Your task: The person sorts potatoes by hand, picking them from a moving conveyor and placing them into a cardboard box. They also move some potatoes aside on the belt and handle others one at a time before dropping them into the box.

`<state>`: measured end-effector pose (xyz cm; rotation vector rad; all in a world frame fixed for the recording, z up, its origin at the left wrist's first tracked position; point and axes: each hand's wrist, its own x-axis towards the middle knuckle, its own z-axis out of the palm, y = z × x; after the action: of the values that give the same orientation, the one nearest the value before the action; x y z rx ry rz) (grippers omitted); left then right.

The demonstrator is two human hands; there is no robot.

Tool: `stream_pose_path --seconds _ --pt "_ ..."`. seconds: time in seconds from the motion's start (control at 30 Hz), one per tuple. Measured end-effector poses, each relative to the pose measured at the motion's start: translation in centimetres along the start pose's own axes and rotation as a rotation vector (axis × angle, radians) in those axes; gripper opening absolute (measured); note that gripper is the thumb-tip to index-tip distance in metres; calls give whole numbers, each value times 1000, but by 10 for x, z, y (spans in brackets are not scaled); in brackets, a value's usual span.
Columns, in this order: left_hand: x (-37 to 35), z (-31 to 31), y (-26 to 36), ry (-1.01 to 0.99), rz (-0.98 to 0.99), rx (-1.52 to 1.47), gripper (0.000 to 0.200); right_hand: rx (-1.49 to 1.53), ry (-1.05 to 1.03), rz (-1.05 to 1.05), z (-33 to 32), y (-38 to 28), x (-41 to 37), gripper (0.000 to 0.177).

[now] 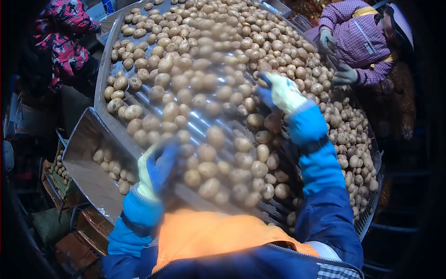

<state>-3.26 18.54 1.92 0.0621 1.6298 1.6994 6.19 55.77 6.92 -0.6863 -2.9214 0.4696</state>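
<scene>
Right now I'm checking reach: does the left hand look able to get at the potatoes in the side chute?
Probably yes: the left hand appears close to the chute potatoes, and the side chute looks open from above.

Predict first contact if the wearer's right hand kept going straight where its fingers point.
Probably the potatoes just to the left in the picture; the gloved right hand points that way. Its height above them is unclear from this single view, so it might pass over some.
</scene>
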Motion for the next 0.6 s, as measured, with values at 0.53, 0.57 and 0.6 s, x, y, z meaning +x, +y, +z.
stream_pose_path --seconds 0.53,0.57,0.6 --pt "-7 1 -6 -33 66 -149 43 181 -326 -236 7 -51 -27 46" --pt "-7 1 -6 -33 57 -153 44 163 -119 -163 14 -32 -12 40" --pt "-7 1 -6 -32 49 -156 44 166 -108 -136 21 -14 6 34"
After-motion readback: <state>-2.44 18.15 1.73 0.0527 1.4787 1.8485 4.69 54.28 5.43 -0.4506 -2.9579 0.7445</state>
